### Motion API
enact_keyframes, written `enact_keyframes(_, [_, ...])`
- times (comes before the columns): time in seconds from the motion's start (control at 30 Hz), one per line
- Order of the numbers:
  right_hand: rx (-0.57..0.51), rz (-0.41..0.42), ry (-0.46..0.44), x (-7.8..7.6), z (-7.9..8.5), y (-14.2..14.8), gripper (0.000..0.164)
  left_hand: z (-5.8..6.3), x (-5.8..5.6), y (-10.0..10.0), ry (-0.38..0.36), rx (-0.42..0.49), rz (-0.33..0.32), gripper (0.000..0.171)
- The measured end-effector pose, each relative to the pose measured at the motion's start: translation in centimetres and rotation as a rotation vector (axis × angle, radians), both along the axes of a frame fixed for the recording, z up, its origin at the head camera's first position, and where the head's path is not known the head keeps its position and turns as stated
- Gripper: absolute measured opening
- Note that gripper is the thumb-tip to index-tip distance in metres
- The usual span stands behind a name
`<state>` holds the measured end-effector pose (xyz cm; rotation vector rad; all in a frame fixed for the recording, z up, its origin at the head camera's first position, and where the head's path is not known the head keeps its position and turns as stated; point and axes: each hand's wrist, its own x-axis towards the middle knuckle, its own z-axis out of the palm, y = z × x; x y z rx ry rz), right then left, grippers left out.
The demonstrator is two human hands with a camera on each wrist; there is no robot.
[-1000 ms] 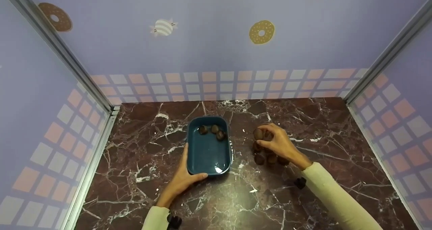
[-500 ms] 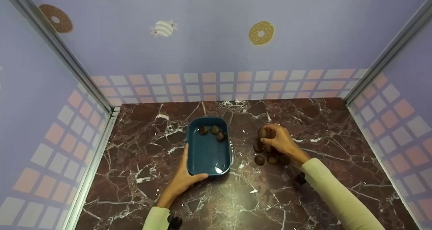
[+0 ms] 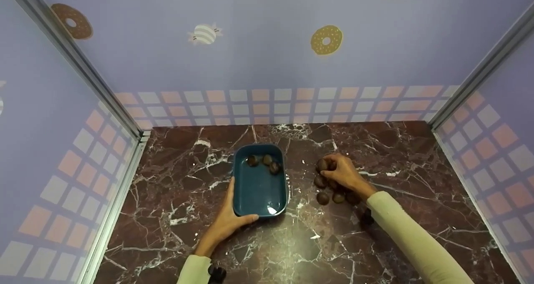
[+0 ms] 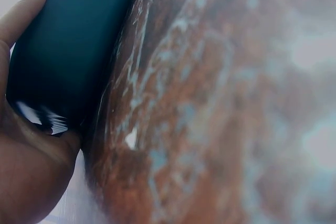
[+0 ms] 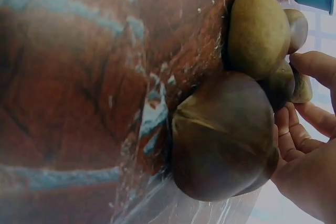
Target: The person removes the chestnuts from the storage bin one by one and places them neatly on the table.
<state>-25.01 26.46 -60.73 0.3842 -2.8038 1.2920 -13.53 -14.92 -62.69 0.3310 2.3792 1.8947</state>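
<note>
Chestnut (image 3: 322, 164) btwn R fingers (image 5: 319, 72)

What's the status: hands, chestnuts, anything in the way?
Left hand against blue dish, near-left corner. Right hand pinching a chestnut at the cluster. Three chestnuts in dish. No obstacle seen between cluster and dish.

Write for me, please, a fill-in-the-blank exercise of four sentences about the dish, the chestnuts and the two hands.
1. As the person sees it, the dish stands to the ____ of the loose chestnuts.
2. Inside the dish lie ____ brown chestnuts.
3. They are at its ____ end, away from the person.
4. The right hand pinches a chestnut, and the left hand holds the ____.

Missing words: left; three; far; dish.
</note>
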Motion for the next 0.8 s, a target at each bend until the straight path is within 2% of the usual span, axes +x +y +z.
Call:
enact_keyframes(0.43, [0.069,0.035,0.026,-0.6,-0.2,-0.3,0.049,0.1,0.0,0.1,-0.011,0.006,-0.02,0.13])
enact_keyframes(0.5, [0.068,0.04,0.025,-0.6,-0.2,-0.4,0.048,0.6,0.2,0.2,-0.014,0.008,-0.026,0.129])
enact_keyframes(0.7, [0.039,0.032,-0.017,-0.6,0.0,-0.5,0.047,3.2,1.0,0.2,-0.028,0.027,-0.049,0.127])
enact_keyframes(0.8, [0.028,0.031,-0.022,-0.5,0.0,-0.5,0.047,3.5,1.1,0.2,-0.023,0.039,-0.05,0.127])
